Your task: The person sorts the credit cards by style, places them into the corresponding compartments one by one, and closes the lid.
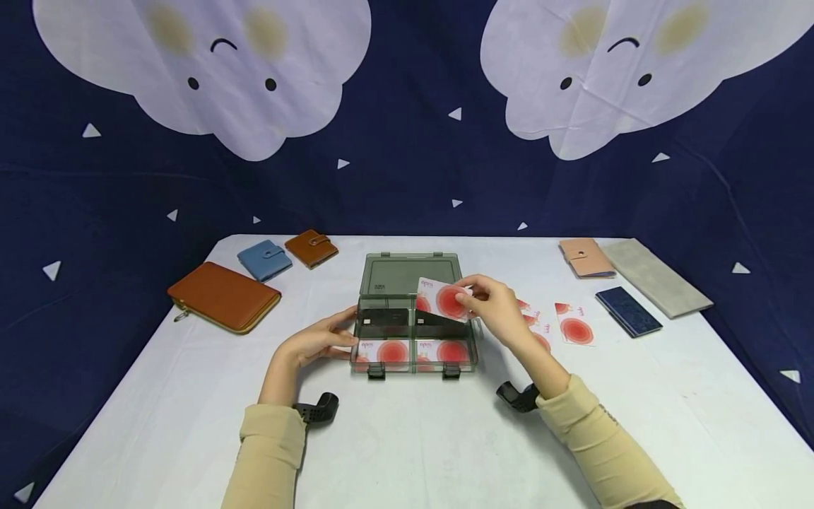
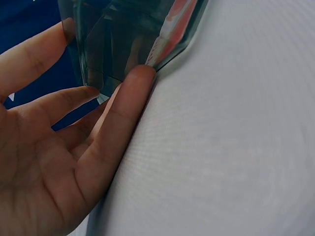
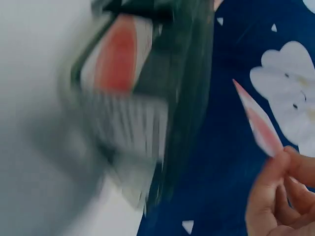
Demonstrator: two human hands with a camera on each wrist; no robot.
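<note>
On my head view, the held card [image 1: 437, 295] covers part of the dark card [image 1: 437, 327] in the rear right compartment. The right hand [image 1: 499, 311] hides the held card's right edge and some of the loose cards [image 1: 539, 327], so I can't count them all. I can't read the tiny marking on the lid [image 1: 413, 272]. My right wrist view smears the box [image 3: 189, 83] badly. My left wrist view crops the box at the top and the left hand [image 2: 56, 164] at the left edge.
</note>
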